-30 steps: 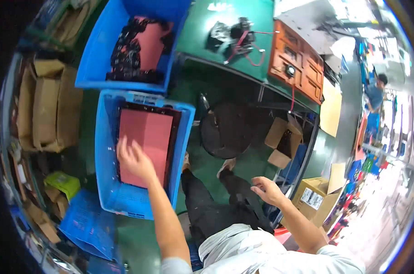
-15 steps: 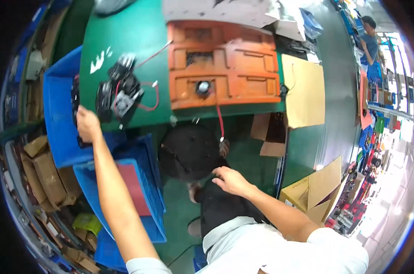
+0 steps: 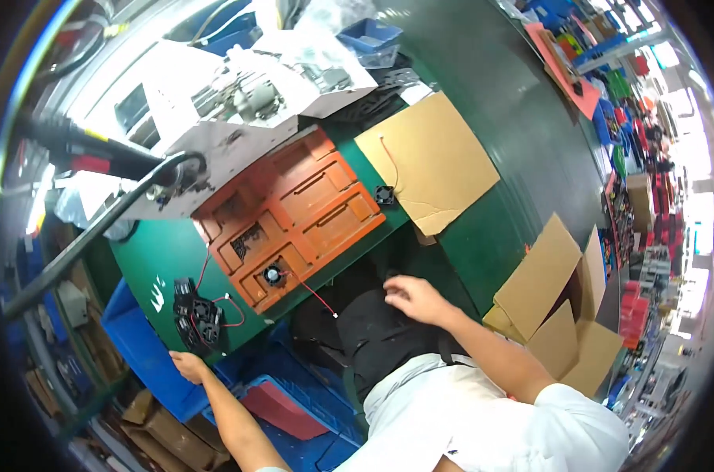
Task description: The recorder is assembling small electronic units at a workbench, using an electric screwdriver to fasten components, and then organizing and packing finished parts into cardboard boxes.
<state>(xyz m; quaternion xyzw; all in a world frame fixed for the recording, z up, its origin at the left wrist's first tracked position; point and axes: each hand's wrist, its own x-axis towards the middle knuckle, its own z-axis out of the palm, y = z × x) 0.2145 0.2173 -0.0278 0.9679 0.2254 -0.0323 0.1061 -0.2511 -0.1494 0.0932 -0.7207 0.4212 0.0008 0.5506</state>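
My left hand point(image 3: 188, 366) is at the near left table corner, beside the blue bin point(image 3: 148, 358). Its fingers look closed; what they hold, if anything, is hidden. Just above it on the table lies a pile of black cooling fans point(image 3: 199, 313) with red wires. My right hand point(image 3: 420, 300) hovers over my lap, fingers loosely apart and holding nothing. A single small fan point(image 3: 273, 274) sits in a near compartment of the orange tray point(image 3: 337, 223), its wire hanging over the table edge.
Another fan point(image 3: 384, 194) lies beside a flat cardboard sheet point(image 3: 432, 161). A white-panelled machine point(image 3: 247, 94) stands behind the tray. A dark pole point(image 3: 97, 228) crosses the left side. An open cardboard box point(image 3: 562, 315) is at right; a blue crate point(image 3: 318, 405) stands below the table.
The view has turned and shifted, so the table now appears slanted. My left hand has moved from beside the dark parts at the bin to the table corner. The right hand stays above my lap.
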